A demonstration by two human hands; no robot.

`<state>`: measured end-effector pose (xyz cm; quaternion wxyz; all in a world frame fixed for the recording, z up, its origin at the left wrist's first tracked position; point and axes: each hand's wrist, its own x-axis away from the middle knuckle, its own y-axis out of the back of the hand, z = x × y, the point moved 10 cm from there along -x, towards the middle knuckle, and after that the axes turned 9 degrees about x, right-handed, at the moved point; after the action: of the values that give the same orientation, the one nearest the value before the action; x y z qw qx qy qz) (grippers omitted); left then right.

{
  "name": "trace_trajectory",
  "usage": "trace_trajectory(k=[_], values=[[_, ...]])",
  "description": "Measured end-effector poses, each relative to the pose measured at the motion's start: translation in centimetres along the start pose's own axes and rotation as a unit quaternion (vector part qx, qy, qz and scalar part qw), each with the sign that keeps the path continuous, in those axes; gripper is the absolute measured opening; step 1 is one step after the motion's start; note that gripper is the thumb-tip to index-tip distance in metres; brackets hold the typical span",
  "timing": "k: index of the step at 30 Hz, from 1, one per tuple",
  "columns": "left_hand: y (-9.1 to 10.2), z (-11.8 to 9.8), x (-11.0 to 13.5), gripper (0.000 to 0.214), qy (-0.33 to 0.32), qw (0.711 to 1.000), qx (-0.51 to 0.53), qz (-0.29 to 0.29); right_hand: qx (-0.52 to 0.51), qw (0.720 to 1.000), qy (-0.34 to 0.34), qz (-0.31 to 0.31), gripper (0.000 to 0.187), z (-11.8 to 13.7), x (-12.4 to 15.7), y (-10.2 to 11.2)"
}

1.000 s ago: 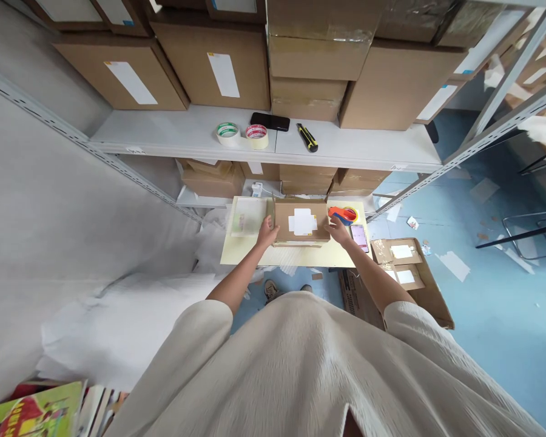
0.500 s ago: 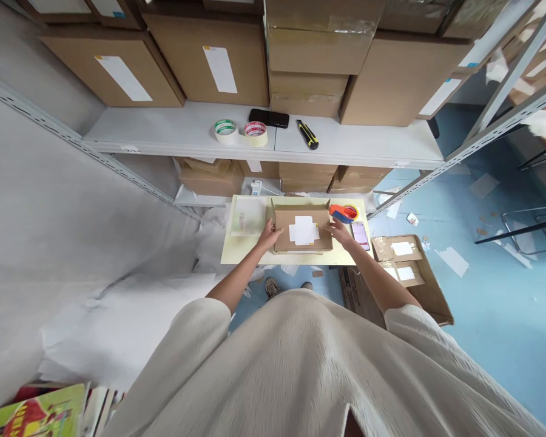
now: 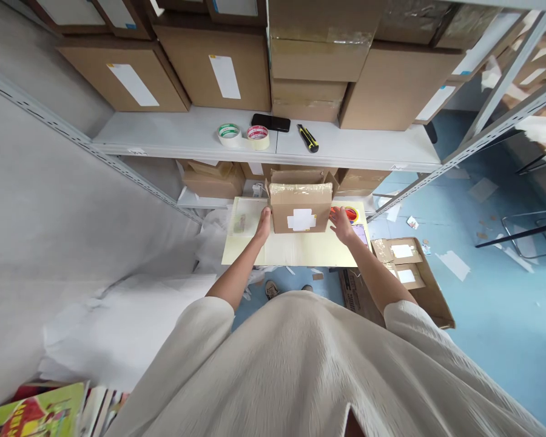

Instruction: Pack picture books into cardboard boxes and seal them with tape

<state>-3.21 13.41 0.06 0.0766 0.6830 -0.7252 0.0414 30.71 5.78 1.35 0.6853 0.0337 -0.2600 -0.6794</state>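
head view shows a cardboard box [image 3: 300,202] with its upper flaps raised, which stands near the middle of the far edge of the table [image 3: 300,250]. the left hand [image 3: 262,225] is at its left side, the right hand [image 3: 342,226] at its right side; whether they grip it, i cannot tell. an orange tape dispenser [image 3: 353,214], partly covered, lies near the far right corner; a phone [image 3: 360,233] is by the right edge.
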Motion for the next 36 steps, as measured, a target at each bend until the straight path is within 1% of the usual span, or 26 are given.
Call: trace_trajectory(k=[3,6,8,10,11,12,13,14,16,17,18,19,20,21,23,24,26,28,30,32,34,36], values=[[0.4,3.5,1.5,0.084,0.105,0.994,0.01,-0.003,-0.013,0.999,-0.05,0.013,0.108,-3.0,1.4,-0.9],[0.2,6.3,3.5,0.098,0.176,0.983,-0.013,0.045,-0.012,0.996,-0.083,0.031,0.117,-5.6,3.0,-1.3],[0.3,7.3,4.6,0.102,0.201,0.977,-0.016,0.068,-0.013,0.994,-0.094,0.048,0.12,-6.6,3.8,-1.3],[0.9,7.4,5.2,0.102,0.211,0.976,-0.002,0.06,-0.04,0.992,-0.108,0.045,0.119,-7.3,4.2,-0.7],[1.5,6.9,5.3,0.101,0.206,0.978,0.003,0.044,-0.06,0.991,-0.116,0.03,0.117,-7.5,4.2,-0.1],[2.2,6.1,5.1,0.098,0.187,0.982,0.001,0.022,-0.079,0.989,-0.122,0.006,0.114,-7.6,4.1,0.8],[3.1,4.7,4.9,0.093,0.151,0.989,-0.009,-0.007,-0.091,0.988,-0.123,-0.026,0.109,-7.5,4.0,1.9],[3.9,2.8,4.5,0.086,0.099,0.994,-0.027,-0.035,-0.092,0.987,-0.117,-0.068,0.105,-7.2,3.9,3.2],[4.7,-2.1,4.0,0.067,-0.036,0.994,-0.069,-0.076,-0.06,0.982,-0.081,-0.158,0.093,-5.4,3.8,6.2],[4.3,-4.3,3.8,0.059,-0.095,0.989,-0.089,-0.069,-0.033,0.978,-0.052,-0.198,0.087,-4.0,3.8,7.5],[3.4,-6.2,3.6,0.053,-0.137,0.984,-0.104,-0.042,-0.002,0.974,-0.018,-0.227,0.08,-2.3,3.8,8.5],[2.0,-7.5,3.3,0.048,-0.162,0.98,-0.119,-0.002,0.029,0.969,0.017,-0.244,0.074,-0.4,3.7,9.0],[0.4,-8.3,3.0,0.044,-0.175,0.974,-0.137,0.041,0.056,0.967,0.05,-0.244,0.068,1.5,3.5,9.1],[-1.1,-8.8,2.7,0.043,-0.179,0.967,-0.159,0.082,0.078,0.967,0.079,-0.23,0.064,3.3,3.2,8.7],[-3.7,-8.7,2.5,0.041,-0.167,0.953,-0.215,0.132,0.114,0.972,0.126,-0.161,0.058,6.3,2.4,6.7],[-4.4,-8.3,2.4,0.039,-0.155,0.947,-0.242,0.143,0.131,0.974,0.14,-0.12,0.058,7.4,2.1,5.6],[-5.1,-7.3,2.6,0.034,-0.132,0.939,-0.282,0.144,0.17,0.972,0.151,-0.05,0.059,8.3,1.6,3.6],[-4.8,-6.2,3.1,0.033,-0.116,0.938,-0.299,0.134,0.216,0.964,0.152,-0.013,0.055,8.0,1.4,2.5],[-4.1,-5.2,3.7,0.033,-0.107,0.937,-0.304,0.136,0.264,0.953,0.15,-0.002,0.049,6.9,1.2,2.3],[-3.5,-4.0,4.3,0.03,-0.096,0.934,-0.307,0.154,0.311,0.938,0.151,0.009,0.044,5.5,1.0,2.1],[-3.0,-2.6,4.8,0.028,-0.08,0.931,-0.308,0.18,0.355,0.922,0.152,0.032,0.039,4.1,0.8,1.6],[-2.7,-1.2,5.3,0.041,-0.065,0.928,-0.302,0.206,0.382,0.909,0.153,0.059,0.037,3.1,0.6,1.0]])
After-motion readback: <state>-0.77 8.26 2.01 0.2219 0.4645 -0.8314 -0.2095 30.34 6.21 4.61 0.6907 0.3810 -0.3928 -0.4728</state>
